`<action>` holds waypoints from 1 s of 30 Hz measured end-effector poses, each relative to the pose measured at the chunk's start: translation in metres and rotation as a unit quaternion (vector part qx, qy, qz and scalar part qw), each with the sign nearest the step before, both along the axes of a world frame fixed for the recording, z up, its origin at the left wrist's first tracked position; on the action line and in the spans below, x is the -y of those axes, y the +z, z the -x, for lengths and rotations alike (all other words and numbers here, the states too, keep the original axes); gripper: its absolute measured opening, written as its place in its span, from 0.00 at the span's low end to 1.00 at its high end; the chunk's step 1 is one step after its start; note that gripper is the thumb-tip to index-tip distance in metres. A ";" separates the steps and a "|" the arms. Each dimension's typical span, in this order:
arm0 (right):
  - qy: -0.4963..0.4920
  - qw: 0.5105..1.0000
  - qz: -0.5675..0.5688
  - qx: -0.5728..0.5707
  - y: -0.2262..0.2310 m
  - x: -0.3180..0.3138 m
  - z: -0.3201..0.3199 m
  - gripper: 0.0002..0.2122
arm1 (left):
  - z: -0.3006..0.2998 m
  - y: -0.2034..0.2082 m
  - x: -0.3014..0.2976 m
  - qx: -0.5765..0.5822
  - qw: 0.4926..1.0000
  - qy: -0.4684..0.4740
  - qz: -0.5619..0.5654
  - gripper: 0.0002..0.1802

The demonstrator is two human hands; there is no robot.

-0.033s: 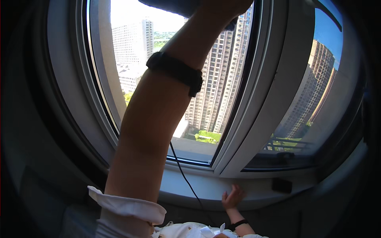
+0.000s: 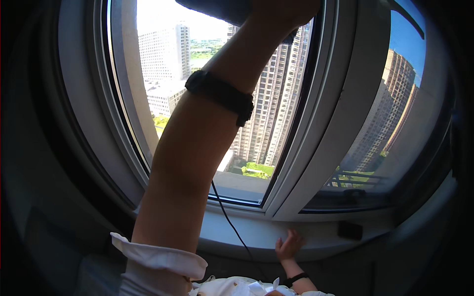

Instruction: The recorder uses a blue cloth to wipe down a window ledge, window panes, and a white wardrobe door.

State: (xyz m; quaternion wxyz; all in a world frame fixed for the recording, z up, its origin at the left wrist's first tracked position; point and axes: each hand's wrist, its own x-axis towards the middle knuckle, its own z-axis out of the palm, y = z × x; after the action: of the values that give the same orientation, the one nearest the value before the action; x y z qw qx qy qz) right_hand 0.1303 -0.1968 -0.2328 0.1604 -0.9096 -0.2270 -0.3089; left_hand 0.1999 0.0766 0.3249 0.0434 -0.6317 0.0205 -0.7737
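My left arm stretches up across the window pane (image 2: pixel 163 91), a black strap (image 2: pixel 217 93) round its wrist. At the top edge my left hand (image 2: pixel 285 12) is closed on a dark grey, cloth-like thing (image 2: pixel 217 7). It shows on both sides of the hand, against the glass; the fingers and part of the thing are cut off or hidden. Low down, my right hand (image 2: pixel 290 244) rests on the white windowsill (image 2: pixel 318 238), fingers slightly apart and nothing in it. A dark band (image 2: pixel 298 277) circles that wrist.
A black cable (image 2: pixel 229 219) runs down over the sill between my arms. Right of my right hand lies a small black box-shaped thing (image 2: pixel 350 230). A thick white frame post (image 2: pixel 335 123) divides the pane from a second window (image 2: pixel 390 123). Tall buildings stand outside.
My left hand and the dark grey cloth-like thing have shifted slightly right and down, the forearm with them. My right hand has stayed in place.
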 end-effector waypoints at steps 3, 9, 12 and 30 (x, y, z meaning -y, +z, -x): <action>0.019 1.000 -0.011 0.007 0.001 0.000 -0.001 0.23 | 0.008 -0.024 0.020 -0.078 0.996 -0.050 -0.001 0.27; 0.043 0.998 -0.036 0.020 0.008 -0.001 0.002 0.23 | 0.020 -0.063 0.030 -0.201 0.977 -0.074 0.015 0.28; 0.055 0.998 -0.039 0.017 0.010 -0.001 0.003 0.23 | 0.017 -0.092 0.030 -0.133 0.991 -0.029 -0.011 0.25; 0.046 0.997 -0.032 0.057 0.006 -0.001 -0.005 0.22 | 0.023 -0.266 0.029 -0.105 0.966 -0.217 0.099 0.34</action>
State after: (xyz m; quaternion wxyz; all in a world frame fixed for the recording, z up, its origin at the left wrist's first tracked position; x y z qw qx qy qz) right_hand 0.1350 -0.1959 -0.2269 0.1907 -0.8736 -0.2669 -0.3595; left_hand 0.1767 0.0478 0.0585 -0.1900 -0.6914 0.0849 -0.6919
